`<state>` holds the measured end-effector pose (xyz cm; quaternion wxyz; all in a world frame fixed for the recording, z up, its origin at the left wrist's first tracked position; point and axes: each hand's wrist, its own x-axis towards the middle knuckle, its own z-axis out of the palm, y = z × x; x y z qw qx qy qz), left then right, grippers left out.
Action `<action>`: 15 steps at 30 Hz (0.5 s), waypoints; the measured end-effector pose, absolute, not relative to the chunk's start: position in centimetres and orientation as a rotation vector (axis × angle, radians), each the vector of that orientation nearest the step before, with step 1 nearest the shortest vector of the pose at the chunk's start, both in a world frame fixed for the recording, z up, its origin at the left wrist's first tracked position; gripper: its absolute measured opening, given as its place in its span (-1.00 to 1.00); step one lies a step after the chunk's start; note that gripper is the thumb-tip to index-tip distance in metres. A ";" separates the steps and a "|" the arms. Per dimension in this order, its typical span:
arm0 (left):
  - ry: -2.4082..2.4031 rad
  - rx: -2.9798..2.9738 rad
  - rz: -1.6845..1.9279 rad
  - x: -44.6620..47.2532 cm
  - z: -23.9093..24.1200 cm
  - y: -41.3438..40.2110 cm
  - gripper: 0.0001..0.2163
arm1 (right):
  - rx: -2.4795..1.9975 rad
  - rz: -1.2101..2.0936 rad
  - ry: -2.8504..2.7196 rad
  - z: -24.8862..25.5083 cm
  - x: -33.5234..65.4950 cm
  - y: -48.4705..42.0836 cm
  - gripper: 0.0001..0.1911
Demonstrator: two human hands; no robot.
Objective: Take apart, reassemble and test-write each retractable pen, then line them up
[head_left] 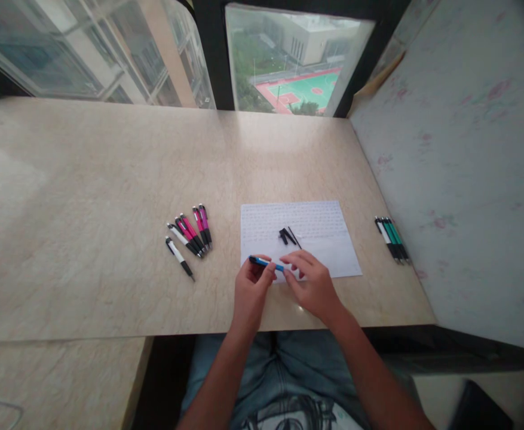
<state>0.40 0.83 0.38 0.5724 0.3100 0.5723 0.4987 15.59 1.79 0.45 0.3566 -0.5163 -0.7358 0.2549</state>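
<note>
My left hand (253, 286) grips a blue pen (268, 264) between thumb and fingers, its dark end pointing left. My right hand (312, 283) has thumb and fingertips at the pen's right end, which looks bare of any black grip. Both hands are just above the near edge of a sheet of lined, written paper (333, 251). On that sheet, beyond the hands, lie small black pen parts (284, 236) and a thin black stick like a refill (294, 237).
To the left lie several pink and black pens (192, 230) with a white one (181, 239); another white pen (179, 258) lies nearer. Green and white pens (391, 240) rest by the patterned wall (459, 179) at right. Windows (297, 60) border the table's (109, 179) far edge.
</note>
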 end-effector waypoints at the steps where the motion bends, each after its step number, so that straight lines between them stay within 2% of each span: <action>1: 1.328 0.756 1.162 0.6 0.4 0.8 -0.74 | -1.306 0.641 -1.922 0.6 15.3 1.1 -0.76; 4: 1.273 0.836 1.133 1.0 0.4 0.9 -0.79 | -1.313 0.580 -1.935 0.9 15.0 -0.1 -0.75; 10: 1.230 0.916 1.095 1.5 -0.2 1.2 -0.79 | -1.464 0.547 -1.838 0.5 15.8 -0.2 -0.89; 15: 1.357 1.100 1.067 1.1 -0.3 0.8 -0.77 | -1.742 0.265 -1.747 -1.1 18.4 1.5 -0.85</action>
